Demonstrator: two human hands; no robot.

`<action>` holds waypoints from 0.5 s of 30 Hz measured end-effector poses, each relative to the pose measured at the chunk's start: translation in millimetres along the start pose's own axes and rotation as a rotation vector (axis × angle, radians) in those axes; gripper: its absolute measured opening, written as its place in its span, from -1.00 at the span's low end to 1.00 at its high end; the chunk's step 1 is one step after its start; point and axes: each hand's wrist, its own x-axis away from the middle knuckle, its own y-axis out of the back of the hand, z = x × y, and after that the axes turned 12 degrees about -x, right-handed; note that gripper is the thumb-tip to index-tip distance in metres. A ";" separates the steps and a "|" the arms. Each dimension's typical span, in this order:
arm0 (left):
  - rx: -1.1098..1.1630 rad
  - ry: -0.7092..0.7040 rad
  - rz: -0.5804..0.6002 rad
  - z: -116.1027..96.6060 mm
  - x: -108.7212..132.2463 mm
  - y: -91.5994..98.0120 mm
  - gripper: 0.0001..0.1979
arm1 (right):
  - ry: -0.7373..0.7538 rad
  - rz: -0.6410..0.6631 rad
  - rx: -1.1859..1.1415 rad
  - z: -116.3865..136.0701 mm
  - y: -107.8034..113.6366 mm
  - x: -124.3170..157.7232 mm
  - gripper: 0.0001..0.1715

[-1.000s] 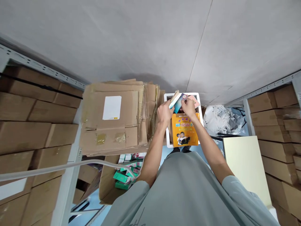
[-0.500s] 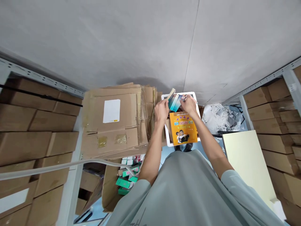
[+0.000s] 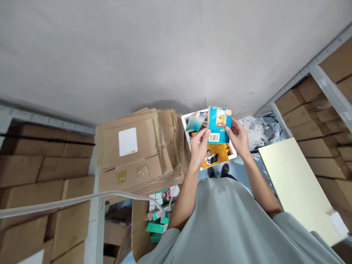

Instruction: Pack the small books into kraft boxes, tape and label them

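Observation:
A blue book (image 3: 219, 126) with a small picture and a barcode on its cover is held up over a white bin (image 3: 185, 124). My left hand (image 3: 200, 146) pinches its lower left edge, and my right hand (image 3: 238, 137) grips the right edge with the thumb on the cover. Below the blue book lies an orange book (image 3: 216, 156), partly hidden by the book and my left hand. A teal book (image 3: 195, 121) rests at the bin's far left, also partly covered.
Flattened cardboard boxes (image 3: 137, 146) stand left of the bin. An open carton (image 3: 141, 227) holds green and white small boxes (image 3: 156, 227). Shredded white paper (image 3: 258, 132) and a pale yellow board (image 3: 294, 183) are to the right. A white hose (image 3: 82, 198) crosses at left.
The blue book is now raised between both hands. My left hand has moved right, off the bin's left side, and the teal book lies released in the bin. The view has shifted.

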 end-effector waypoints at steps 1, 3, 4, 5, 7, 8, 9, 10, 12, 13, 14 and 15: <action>0.045 0.023 0.083 1.4 10.9 -15.6 -0.47 | -0.015 -0.071 -0.028 5.5 17.1 21.7 -0.09; 0.086 0.050 0.244 6.1 32.8 -47.1 -0.49 | -0.046 -0.218 -0.050 11.3 50.1 63.3 -0.05; 0.091 0.059 0.323 8.7 43.7 -62.5 -0.50 | -0.056 -0.293 -0.045 12.3 65.7 82.8 -0.06; 0.091 0.067 0.400 11.2 54.6 -77.6 -0.51 | -0.058 -0.371 -0.026 12.8 80.8 101.4 -0.08; 0.073 0.075 0.518 14.4 76.6 -106.9 -0.53 | -0.039 -0.536 0.050 13.8 108.7 136.8 -0.16; 0.050 0.070 0.560 15.0 87.8 -121.4 -0.53 | -0.023 -0.617 0.094 15.1 121.1 153.8 -0.23; 0.019 0.057 0.594 14.9 99.4 -135.7 -0.53 | -0.009 -0.686 0.127 16.8 132.1 170.2 -0.30; -0.018 0.037 0.625 14.1 111.5 -150.0 -0.52 | 0.000 -0.736 0.140 18.8 141.8 185.9 -0.37; -0.102 -0.040 0.694 11.8 137.9 -178.4 -0.54 | -0.004 -0.778 0.098 22.0 157.8 214.1 -0.43; -0.141 -0.101 0.729 10.9 152.1 -192.6 -0.56 | -0.011 -0.788 0.061 22.4 165.3 226.3 -0.42; -0.177 -0.177 0.765 10.8 166.9 -206.7 -0.60 | -0.017 -0.805 0.028 21.7 173.3 237.2 -0.38; -0.205 -0.261 0.806 11.7 181.7 -220.9 -0.64 | -0.021 -0.831 0.003 19.9 182.6 247.2 -0.34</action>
